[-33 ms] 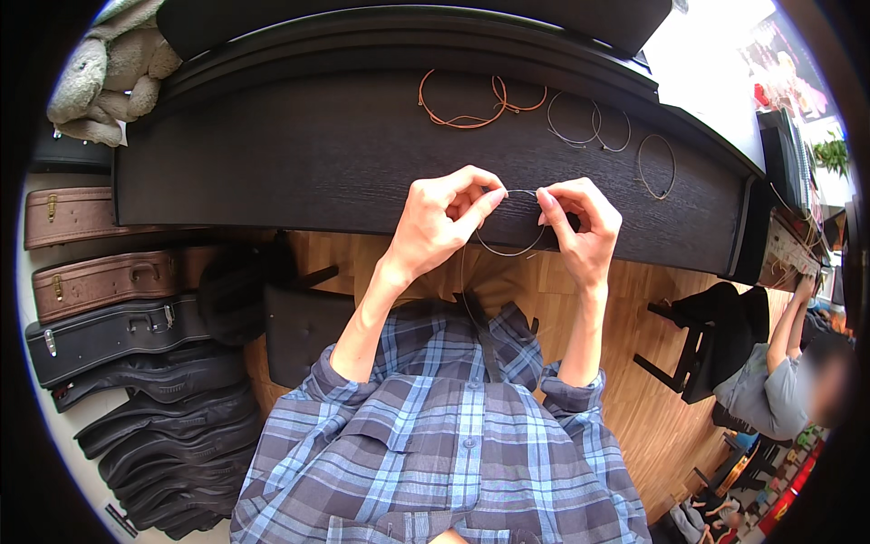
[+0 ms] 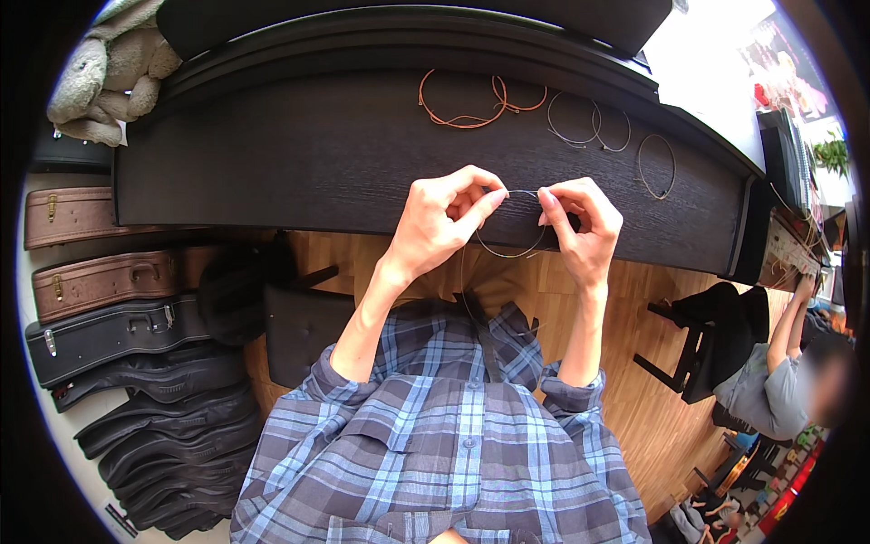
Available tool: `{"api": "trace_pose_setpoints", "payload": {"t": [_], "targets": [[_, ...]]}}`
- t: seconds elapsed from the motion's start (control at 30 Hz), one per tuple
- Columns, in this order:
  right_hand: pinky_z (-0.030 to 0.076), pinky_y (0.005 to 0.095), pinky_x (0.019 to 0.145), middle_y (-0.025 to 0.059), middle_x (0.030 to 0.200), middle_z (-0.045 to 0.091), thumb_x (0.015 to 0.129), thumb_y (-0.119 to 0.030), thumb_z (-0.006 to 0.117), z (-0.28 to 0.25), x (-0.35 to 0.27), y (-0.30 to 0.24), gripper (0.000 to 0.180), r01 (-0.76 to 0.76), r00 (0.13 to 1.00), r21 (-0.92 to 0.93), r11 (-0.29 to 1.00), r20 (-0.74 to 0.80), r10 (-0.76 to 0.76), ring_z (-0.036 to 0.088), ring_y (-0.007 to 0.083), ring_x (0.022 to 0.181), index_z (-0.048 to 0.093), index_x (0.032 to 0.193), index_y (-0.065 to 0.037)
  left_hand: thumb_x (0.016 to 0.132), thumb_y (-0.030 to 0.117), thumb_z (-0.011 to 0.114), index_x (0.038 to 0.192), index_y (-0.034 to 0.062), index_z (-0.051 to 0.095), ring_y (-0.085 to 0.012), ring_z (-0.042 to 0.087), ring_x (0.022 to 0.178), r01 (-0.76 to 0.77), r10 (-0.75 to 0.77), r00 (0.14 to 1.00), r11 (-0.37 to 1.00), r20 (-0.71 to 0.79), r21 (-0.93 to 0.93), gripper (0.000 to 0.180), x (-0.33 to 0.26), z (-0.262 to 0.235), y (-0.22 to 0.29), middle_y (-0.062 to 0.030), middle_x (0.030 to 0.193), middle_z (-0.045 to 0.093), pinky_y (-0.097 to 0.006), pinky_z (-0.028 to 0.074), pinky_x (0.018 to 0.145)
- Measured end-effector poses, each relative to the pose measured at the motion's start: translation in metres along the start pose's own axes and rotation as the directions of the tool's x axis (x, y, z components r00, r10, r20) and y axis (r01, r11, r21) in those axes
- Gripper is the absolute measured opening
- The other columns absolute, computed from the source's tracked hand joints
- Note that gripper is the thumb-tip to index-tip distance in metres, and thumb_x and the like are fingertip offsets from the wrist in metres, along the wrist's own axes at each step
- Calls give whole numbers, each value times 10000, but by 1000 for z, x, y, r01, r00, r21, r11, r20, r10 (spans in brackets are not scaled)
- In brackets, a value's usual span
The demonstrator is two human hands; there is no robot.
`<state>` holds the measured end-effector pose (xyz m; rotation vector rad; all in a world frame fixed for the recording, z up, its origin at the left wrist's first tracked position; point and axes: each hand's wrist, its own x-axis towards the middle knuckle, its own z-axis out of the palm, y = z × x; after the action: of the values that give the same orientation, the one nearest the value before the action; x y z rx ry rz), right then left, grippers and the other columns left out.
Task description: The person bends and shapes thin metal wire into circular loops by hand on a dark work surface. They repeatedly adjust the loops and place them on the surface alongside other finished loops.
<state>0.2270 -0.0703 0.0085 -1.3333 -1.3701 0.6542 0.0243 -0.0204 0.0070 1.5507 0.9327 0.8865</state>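
Between my two hands is a thin silvery instrument string [image 2: 509,257], bent into a loop, with a loose length trailing down toward my lap. My left hand [image 2: 441,219] pinches it between thumb and forefinger at the loop's upper left. At the upper right, my right hand [image 2: 584,225] pinches it the same way, a short span bridging the fingertips. Beyond my hands, copper-coloured coiled strings [image 2: 460,126] lie on the black wood-grained top [image 2: 272,163]. Silvery coiled strings [image 2: 573,143] rest to their right, and one more coiled string [image 2: 661,196] lies nearest my right hand.
Instrument cases [image 2: 118,331], brown and black, are stacked at the left. A grey plush toy [image 2: 118,72] sits at the far left corner. A black seat [image 2: 304,335] stands below the top's front edge. At the right, a person in grey [image 2: 770,399] is near a black stool [image 2: 680,354].
Almost nothing differs. Both hands keep their pinch on the string, and the light glinting along its loop has changed slightly.
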Motion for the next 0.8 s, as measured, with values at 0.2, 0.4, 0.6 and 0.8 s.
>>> {"api": "trace_pose_setpoints", "payload": {"t": [0.2, 0.4, 0.6, 0.8], "targets": [[535, 215, 598, 67, 854, 675, 883, -23, 755, 2, 7, -2, 53, 31, 999, -44, 999, -28, -33, 688, 106, 650, 716, 911, 0, 960, 102, 694, 1034, 31, 696, 6, 526, 531, 45, -41, 998, 995, 46, -85, 103, 5, -4, 6, 21, 681, 638, -168, 378, 440], [538, 218, 611, 62, 833, 692, 889, -28, 751, 2, 7, -2, 44, 20, 1000, -50, 999, 10, -19, 710, 118, 664, 724, 915, -6, 967, 106, 682, 1036, 23, 690, 2, 522, 516, 88, -81, 995, 984, 50, -155, 109, 6, -6, 9, 12, 676, 630, -171, 379, 428], [539, 222, 634, 62, 818, 718, 895, -76, 756, 2, 5, 3, 84, 1, 1000, 9, 1000, 30, -1, 728, 129, 690, 726, 945, -16, 969, 116, 681, 1028, 18, 686, -3, 530, 515, 147, -141, 989, 972, 43, -182, 114, 6, -7, 9, 7, 676, 628, -172, 382, 424], [483, 211, 591, 41, 830, 727, 883, -108, 772, 1, 4, -4, 131, 28, 996, -15, 999, 81, -27, 682, 87, 672, 743, 996, -48, 957, 113, 698, 1018, 25, 695, -5, 560, 577, 88, -82, 994, 992, 68, -92, 107, 6, -5, 7, 18, 710, 644, -174, 418, 480]]}}
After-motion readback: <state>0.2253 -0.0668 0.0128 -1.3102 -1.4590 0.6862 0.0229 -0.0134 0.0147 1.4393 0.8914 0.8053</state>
